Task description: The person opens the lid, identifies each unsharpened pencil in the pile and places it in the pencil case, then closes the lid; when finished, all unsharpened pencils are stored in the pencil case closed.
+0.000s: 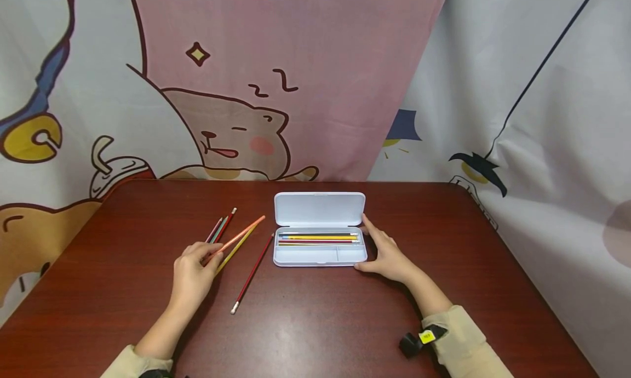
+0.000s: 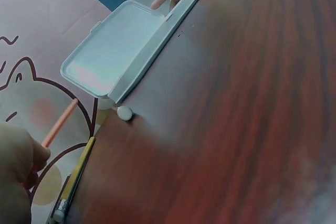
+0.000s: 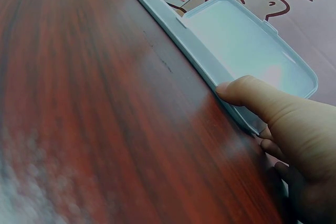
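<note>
My left hand (image 1: 193,271) pinches an orange pencil (image 1: 241,234) between thumb and fingers, its far end raised toward the case. Beneath it, a yellow pencil (image 1: 237,250) lies slanted on the table. A white pencil case (image 1: 305,256) stands with its lid (image 1: 319,209) tipped back; several pencils (image 1: 317,238) lie lengthwise in its rear compartment. Around the case's right end, my right hand (image 1: 389,256) holds on, the thumb (image 3: 244,90) at the front edge and the other fingers behind. Between left hand and case rests a dark red pencil (image 1: 253,273), eraser end toward me.
Beyond the left hand, several more pencils (image 1: 221,227) lie close together. The dark red-brown table (image 1: 305,323) reaches back to a printed curtain (image 1: 335,120). A black strap with a small device (image 1: 418,341) sits at the right cuff.
</note>
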`<state>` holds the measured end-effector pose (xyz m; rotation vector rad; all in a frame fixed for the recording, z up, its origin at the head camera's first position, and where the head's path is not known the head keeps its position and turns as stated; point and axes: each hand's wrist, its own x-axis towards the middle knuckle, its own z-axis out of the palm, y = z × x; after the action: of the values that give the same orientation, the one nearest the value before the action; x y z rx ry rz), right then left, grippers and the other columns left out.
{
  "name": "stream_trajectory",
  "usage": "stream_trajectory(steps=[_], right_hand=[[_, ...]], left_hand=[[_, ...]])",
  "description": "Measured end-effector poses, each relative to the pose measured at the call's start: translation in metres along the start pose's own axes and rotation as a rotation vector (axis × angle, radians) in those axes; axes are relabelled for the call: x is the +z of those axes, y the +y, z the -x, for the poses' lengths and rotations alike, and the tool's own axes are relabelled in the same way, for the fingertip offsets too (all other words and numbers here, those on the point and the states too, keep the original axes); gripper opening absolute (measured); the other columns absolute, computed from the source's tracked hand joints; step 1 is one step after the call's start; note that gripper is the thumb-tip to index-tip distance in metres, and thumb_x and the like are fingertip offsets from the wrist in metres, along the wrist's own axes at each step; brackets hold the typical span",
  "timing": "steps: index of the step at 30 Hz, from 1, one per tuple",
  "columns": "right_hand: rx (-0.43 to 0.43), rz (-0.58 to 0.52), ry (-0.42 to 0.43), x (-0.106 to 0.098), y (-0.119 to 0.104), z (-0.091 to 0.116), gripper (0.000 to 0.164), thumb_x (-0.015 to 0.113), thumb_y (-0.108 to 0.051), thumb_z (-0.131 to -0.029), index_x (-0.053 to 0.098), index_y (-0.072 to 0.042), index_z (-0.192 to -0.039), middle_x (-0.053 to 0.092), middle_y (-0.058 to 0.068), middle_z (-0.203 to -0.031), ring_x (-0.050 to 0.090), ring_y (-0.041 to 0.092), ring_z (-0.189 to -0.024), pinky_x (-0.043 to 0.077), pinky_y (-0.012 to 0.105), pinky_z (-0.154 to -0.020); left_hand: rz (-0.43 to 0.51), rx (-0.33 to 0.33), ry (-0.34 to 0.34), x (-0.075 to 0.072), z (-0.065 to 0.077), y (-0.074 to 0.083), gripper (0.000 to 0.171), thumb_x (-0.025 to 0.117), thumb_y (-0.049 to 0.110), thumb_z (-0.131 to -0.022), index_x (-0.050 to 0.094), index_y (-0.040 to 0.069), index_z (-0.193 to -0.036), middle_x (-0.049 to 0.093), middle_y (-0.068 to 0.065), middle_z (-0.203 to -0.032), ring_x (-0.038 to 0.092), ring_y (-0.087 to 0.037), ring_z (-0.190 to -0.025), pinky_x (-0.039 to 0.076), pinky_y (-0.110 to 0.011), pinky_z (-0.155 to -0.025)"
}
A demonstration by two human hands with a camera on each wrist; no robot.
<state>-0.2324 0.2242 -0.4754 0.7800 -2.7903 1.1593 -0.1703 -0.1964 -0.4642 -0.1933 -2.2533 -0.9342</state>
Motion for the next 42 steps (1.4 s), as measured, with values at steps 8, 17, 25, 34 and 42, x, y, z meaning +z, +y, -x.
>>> stream_trajectory(steps=[8,17,25,34,42], right_hand=[[0.005,-0.002,-0.003,0.000,0.000,0.000,0.116,0.087,-0.026,-0.069,0.010,-0.018,-0.155,0.045,0.011,-0.138,0.039,0.032,-0.125,0.018,0.054,-0.101],[-0.006,-0.005,0.002,0.000,0.002,0.000,0.115,0.087,-0.025,-0.068,0.011,-0.018,-0.155,0.046,0.011,-0.137,0.040,0.032,-0.124,0.018,0.054,-0.100],[-0.011,-0.009,0.005,0.001,0.003,0.000,0.115,0.087,-0.025,-0.068,0.011,-0.018,-0.155,0.047,0.010,-0.137,0.040,0.032,-0.124,0.018,0.054,-0.100],[0.003,-0.012,-0.001,-0.001,-0.001,-0.001,0.115,0.087,-0.024,-0.068,0.011,-0.018,-0.155,0.046,0.011,-0.137,0.039,0.031,-0.125,0.017,0.054,-0.101],[0.013,-0.011,-0.005,-0.001,0.000,0.000,0.115,0.086,-0.026,-0.069,0.011,-0.019,-0.155,0.046,0.011,-0.138,0.038,0.031,-0.126,0.017,0.055,-0.102]], left_hand=[[0.054,0.031,-0.016,0.008,-0.007,0.008,0.021,0.079,-0.009,-0.069,0.075,0.002,-0.086,0.069,-0.004,-0.082,0.055,-0.019,-0.076,0.036,-0.027,-0.066],[0.092,0.020,-0.101,0.026,-0.012,0.022,0.020,0.078,-0.007,-0.072,0.075,0.002,-0.089,0.068,-0.001,-0.085,0.055,-0.017,-0.083,0.038,-0.028,-0.069],[0.162,0.109,-0.118,0.051,-0.018,0.037,0.020,0.079,-0.008,-0.071,0.075,0.003,-0.087,0.069,0.000,-0.085,0.056,-0.018,-0.081,0.039,-0.031,-0.068],[0.229,0.144,-0.176,0.077,-0.025,0.054,0.018,0.077,-0.007,-0.073,0.076,0.005,-0.086,0.068,0.001,-0.082,0.055,-0.020,-0.084,0.037,-0.043,-0.086],[0.235,0.155,-0.212,0.100,-0.029,0.066,0.017,0.078,-0.005,-0.073,0.076,0.006,-0.086,0.067,0.000,-0.082,0.053,-0.020,-0.084,0.035,-0.041,-0.077]])
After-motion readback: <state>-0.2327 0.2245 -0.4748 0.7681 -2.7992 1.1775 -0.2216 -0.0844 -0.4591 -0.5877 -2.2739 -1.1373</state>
